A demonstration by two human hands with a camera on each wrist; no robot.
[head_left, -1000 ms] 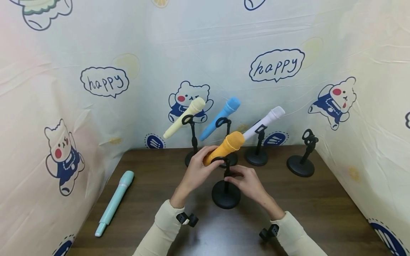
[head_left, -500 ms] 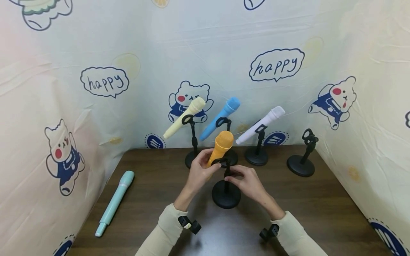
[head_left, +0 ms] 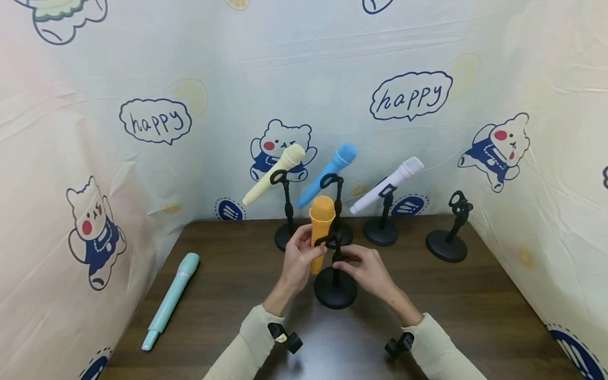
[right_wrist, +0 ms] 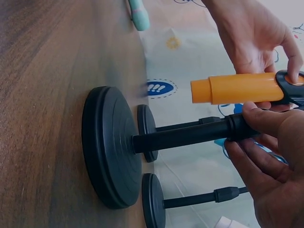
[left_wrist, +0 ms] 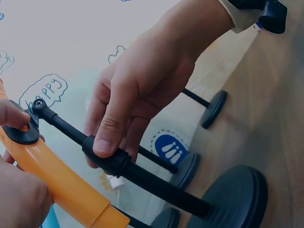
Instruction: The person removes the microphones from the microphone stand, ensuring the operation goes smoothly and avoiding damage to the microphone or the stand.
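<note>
My left hand (head_left: pixel 295 264) grips an orange microphone (head_left: pixel 321 217), which stands nearly upright, grille up. In the left wrist view, its thumb presses the black ring clip (left_wrist: pixel 28 130) of the microphone stand. This clip sits around the microphone's body, and the handle's lower end (right_wrist: pixel 202 91) sticks out below it in the right wrist view. The stand's round base (head_left: pixel 335 291) rests on the table. My right hand (head_left: pixel 368 268) pinches the collar (right_wrist: pixel 235 126) partway up the stand's pole, thumb on one side and fingers on the other.
Behind, three stands hold a cream microphone (head_left: pixel 274 175), a blue microphone (head_left: pixel 326 177) and a lilac microphone (head_left: pixel 387 184). A bare stand (head_left: pixel 447 245) is at the back right. On the left, a teal microphone (head_left: pixel 172 298) lies on the wooden table (head_left: pixel 228 274). Printed cloth (head_left: pixel 304 68) surrounds it.
The orange microphone has swung from leaning right to nearly upright, its grille moving left and its lower end appearing below the clip. My left hand shifts slightly right; my right hand stays put.
</note>
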